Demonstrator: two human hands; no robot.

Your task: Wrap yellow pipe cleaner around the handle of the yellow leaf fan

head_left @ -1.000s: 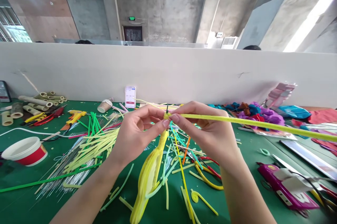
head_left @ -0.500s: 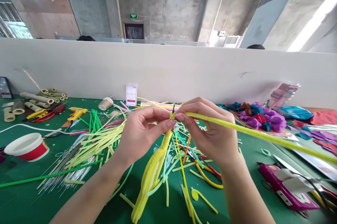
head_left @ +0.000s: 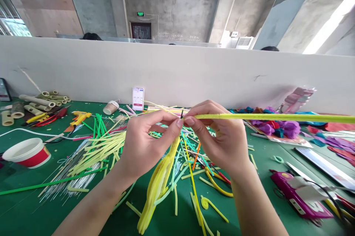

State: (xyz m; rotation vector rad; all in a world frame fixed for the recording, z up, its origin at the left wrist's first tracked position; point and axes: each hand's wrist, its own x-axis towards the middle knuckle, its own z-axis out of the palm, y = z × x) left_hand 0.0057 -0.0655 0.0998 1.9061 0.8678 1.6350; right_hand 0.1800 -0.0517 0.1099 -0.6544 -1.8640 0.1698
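Observation:
Between finger and thumb, my left hand [head_left: 154,142] grips the narrow top of a bundle of yellow pipe cleaners [head_left: 159,188]. The bundle hangs down and widens below, and a short dark tip [head_left: 182,114] sticks up above my fingers. My right hand [head_left: 220,136] pinches the end of a long yellow pipe cleaner strip [head_left: 277,117] right beside that top. From there the strip runs out past the right edge of the view. My fingertips cover the spot where strip and bundle meet.
Cut pale-yellow pipe cleaners [head_left: 102,151] and wires lie at left, near a paper cup [head_left: 27,153] and a yellow glue gun [head_left: 80,118]. A phone [head_left: 138,99] leans on the white partition [head_left: 177,69]. At right are a magenta power strip [head_left: 299,195] and purple petals [head_left: 291,129].
The long strip's free part has swung up from a downward slope to nearly level. Both hands stay together at the bundle's top, with the fingers shifted slightly.

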